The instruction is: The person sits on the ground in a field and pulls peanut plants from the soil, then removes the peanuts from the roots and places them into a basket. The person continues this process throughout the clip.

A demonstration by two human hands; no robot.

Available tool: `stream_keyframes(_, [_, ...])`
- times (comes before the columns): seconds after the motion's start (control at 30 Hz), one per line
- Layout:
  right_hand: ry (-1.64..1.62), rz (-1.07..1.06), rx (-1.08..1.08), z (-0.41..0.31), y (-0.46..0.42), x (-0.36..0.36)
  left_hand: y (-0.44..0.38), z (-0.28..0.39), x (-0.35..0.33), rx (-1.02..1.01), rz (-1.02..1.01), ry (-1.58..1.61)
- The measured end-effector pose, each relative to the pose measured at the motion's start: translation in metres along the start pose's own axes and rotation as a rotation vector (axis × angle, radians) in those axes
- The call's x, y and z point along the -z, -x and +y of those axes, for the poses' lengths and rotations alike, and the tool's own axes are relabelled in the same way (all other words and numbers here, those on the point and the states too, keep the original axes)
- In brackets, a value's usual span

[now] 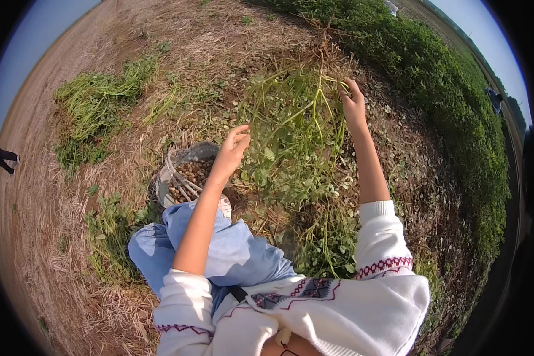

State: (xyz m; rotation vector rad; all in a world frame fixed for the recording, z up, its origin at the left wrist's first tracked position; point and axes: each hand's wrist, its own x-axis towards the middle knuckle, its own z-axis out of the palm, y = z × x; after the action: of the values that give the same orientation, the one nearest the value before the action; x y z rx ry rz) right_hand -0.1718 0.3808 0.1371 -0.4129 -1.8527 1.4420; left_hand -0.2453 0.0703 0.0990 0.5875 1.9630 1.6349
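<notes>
An uprooted leafy plant, apparently a peanut plant (pixel 316 104), stretches before me, its roots (pixel 324 48) at the far end and its leaves towards me. It is partly blurred. My right hand (pixel 354 104) is at its right side, fingers bent beside a yellow-green stem; whether they grip it cannot be made out. To the left of the foliage, my left hand (pixel 232 153) is raised with nothing in it and its fingers apart. Below that hand stands a bucket (pixel 162 184) with a wrapped handle, holding many peanut pods (pixel 191 174). My forearm hides part of the bucket.
Pulled plants lie in a heap (pixel 93 111) on the left and in another pile (pixel 111 233) nearer me. Dry straw (pixel 49 213) covers the ground. A dense green crop row (pixel 445 98) runs along the right. Far left, a person (pixel 1 155) stands in the field.
</notes>
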Motion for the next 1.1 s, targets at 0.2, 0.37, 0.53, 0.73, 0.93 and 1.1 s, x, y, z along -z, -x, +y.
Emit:
stream_keyframes(0.2, [0.025,-0.017,-0.112,-0.033,-0.014,-0.011,0.018,-0.010,0.039,-0.111,0.222,0.087])
stream_keyframes(0.37, [0.003,-0.080,0.027,0.004,-0.065,0.013,0.026,-0.017,0.041,-0.160,0.276,0.082])
stream_keyframes(0.53, [0.039,-0.235,0.054,-0.035,-0.045,0.000,0.027,-0.018,0.052,-0.133,0.300,0.073])
stream_keyframes(0.73, [0.060,-0.253,-0.011,-0.046,-0.024,0.006,0.010,0.012,0.035,-0.200,0.146,0.153])
stream_keyframes(0.93, [0.156,-0.417,-0.116,-0.026,-0.036,0.020,-0.010,0.043,0.016,-0.266,0.050,0.242])
stream_keyframes(1.1, [0.259,-0.478,0.029,-0.010,-0.037,0.026,-0.019,0.054,0.006,-0.365,0.023,0.298])
